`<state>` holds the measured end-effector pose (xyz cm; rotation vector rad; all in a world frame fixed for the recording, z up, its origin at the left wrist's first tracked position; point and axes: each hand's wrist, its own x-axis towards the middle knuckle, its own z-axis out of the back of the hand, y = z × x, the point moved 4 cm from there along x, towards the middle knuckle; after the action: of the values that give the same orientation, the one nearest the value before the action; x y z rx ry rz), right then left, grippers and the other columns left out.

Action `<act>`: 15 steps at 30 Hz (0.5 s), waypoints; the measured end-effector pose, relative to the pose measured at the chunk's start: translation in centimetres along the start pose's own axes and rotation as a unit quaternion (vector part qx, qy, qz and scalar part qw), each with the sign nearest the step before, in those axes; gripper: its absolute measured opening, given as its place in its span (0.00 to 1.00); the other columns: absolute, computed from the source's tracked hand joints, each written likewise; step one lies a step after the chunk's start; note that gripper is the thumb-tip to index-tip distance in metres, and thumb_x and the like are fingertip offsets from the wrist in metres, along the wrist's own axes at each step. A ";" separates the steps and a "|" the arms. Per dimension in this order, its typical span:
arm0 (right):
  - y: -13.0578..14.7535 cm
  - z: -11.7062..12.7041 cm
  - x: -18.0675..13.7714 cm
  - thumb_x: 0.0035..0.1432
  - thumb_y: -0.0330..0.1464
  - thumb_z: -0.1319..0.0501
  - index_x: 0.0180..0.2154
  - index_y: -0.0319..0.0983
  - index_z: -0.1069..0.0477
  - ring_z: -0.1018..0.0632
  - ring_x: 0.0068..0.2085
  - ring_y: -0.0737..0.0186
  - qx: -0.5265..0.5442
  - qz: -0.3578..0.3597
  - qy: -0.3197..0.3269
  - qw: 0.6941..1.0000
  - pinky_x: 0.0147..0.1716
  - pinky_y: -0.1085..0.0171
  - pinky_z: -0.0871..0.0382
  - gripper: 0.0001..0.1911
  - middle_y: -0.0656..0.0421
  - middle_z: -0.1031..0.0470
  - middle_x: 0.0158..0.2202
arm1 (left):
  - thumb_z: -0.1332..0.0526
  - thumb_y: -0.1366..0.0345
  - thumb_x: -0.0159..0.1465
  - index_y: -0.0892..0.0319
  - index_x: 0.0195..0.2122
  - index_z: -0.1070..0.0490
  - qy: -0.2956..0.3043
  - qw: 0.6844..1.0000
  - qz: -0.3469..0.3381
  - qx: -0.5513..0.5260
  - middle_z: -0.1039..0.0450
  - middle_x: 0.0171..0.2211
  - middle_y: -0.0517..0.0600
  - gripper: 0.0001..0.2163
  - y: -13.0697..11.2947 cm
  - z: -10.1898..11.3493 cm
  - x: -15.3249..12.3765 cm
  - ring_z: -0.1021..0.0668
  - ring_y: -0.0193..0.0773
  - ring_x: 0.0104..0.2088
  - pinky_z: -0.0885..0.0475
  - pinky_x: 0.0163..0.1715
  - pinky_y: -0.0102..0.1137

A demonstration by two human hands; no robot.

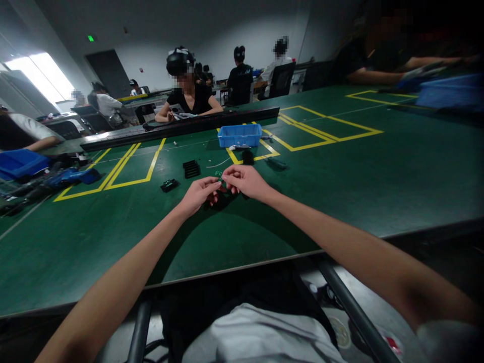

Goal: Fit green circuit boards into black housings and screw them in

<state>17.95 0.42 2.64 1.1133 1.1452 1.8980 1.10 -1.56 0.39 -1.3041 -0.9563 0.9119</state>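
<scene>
My left hand (pixel 201 194) and my right hand (pixel 244 180) meet just above the green table, fingers pinched together. Between their fingertips is a small green piece (pixel 218 174), perhaps a circuit board; its details are too small to make out. Both hands appear to grip it. Left of them lies a black part with green on it (pixel 169 185). Just beyond my left hand sits a black ridged block (pixel 191 169). A dark square piece (pixel 248 157) rests beyond my right hand.
A blue bin (pixel 240 136) stands farther back, beside yellow tape outlines on the table (pixel 355 191). A dark rail (pixel 212 122) crosses behind it. Right of the bin lies a dark tool-like object (pixel 277 163). Across the table sits a person (pixel 194 98); a blue tray (pixel 22 164) is at left.
</scene>
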 end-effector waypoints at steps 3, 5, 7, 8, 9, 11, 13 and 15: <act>-0.1 0.0 0.0 0.63 0.35 0.37 0.39 0.36 0.28 0.27 0.21 0.70 -0.001 0.000 0.001 1.000 0.18 0.70 0.36 0.08 0.60 0.25 0.25 | 0.32 0.54 0.61 0.62 0.46 0.25 0.000 1.000 -0.002 0.002 0.25 0.27 0.47 0.18 0.0 0.0 0.0 0.26 0.29 0.21 0.35 0.18 0.23; -0.1 0.1 0.0 0.64 0.36 0.37 0.40 0.36 0.28 0.27 0.21 0.70 -0.001 0.001 0.001 1.000 0.19 0.70 0.36 0.09 0.60 0.25 0.25 | 0.32 0.54 0.61 0.61 0.46 0.26 0.000 1.000 -0.002 0.003 0.26 0.27 0.47 0.18 0.0 0.0 0.0 0.26 0.29 0.21 0.35 0.18 0.23; -0.2 0.1 0.1 0.63 0.36 0.37 0.39 0.36 0.28 0.27 0.21 0.70 -0.001 0.003 0.000 1.000 0.19 0.70 0.36 0.09 0.60 0.25 0.26 | 0.32 0.54 0.61 0.61 0.46 0.26 -0.001 1.000 -0.002 0.004 0.26 0.27 0.46 0.18 0.0 0.0 0.0 0.26 0.29 0.21 0.35 0.18 0.23; -0.2 0.1 0.1 0.63 0.36 0.37 0.39 0.36 0.28 0.27 0.21 0.70 -0.001 0.004 -0.001 1.000 0.19 0.70 0.36 0.09 0.60 0.25 0.26 | 0.32 0.54 0.61 0.61 0.46 0.26 -0.001 1.000 -0.002 0.004 0.26 0.27 0.46 0.18 0.0 0.0 0.0 0.26 0.29 0.21 0.35 0.17 0.23; -0.2 0.1 0.1 0.63 0.36 0.37 0.39 0.36 0.28 0.27 0.21 0.70 -0.002 0.005 -0.001 1.000 0.19 0.70 0.36 0.08 0.61 0.25 0.25 | 0.32 0.54 0.61 0.61 0.46 0.26 -0.002 1.000 -0.002 0.005 0.26 0.26 0.46 0.18 0.0 0.0 0.0 0.26 0.29 0.21 0.35 0.18 0.23; -0.2 0.1 0.1 0.63 0.35 0.37 0.39 0.36 0.28 0.27 0.20 0.70 -0.002 0.006 -0.002 1.000 0.19 0.70 0.36 0.08 0.61 0.25 0.25 | 0.32 0.54 0.61 0.61 0.46 0.26 -0.004 1.000 -0.002 0.005 0.27 0.26 0.46 0.18 0.0 0.0 0.0 0.26 0.29 0.21 0.34 0.18 0.23; -0.1 0.0 0.0 0.63 0.35 0.37 0.39 0.36 0.28 0.27 0.20 0.70 -0.003 0.006 -0.003 1.000 0.19 0.70 0.36 0.08 0.61 0.26 0.25 | 0.32 0.54 0.61 0.61 0.47 0.27 -0.007 1.000 -0.003 0.006 0.27 0.26 0.46 0.18 0.0 0.0 0.0 0.26 0.29 0.21 0.34 0.18 0.23; -0.1 0.0 0.0 0.64 0.35 0.38 0.39 0.37 0.29 0.27 0.20 0.70 -0.002 0.006 -0.003 1.000 0.18 0.70 0.36 0.07 0.61 0.25 0.25 | 0.31 0.54 0.61 0.61 0.46 0.27 -0.010 1.000 -0.004 0.006 0.26 0.26 0.46 0.18 0.1 0.0 0.0 0.26 0.30 0.20 0.35 0.17 0.23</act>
<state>17.94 0.41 2.56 1.1250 1.1323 1.9036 1.08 -1.50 0.33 -1.2834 -0.9687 0.9244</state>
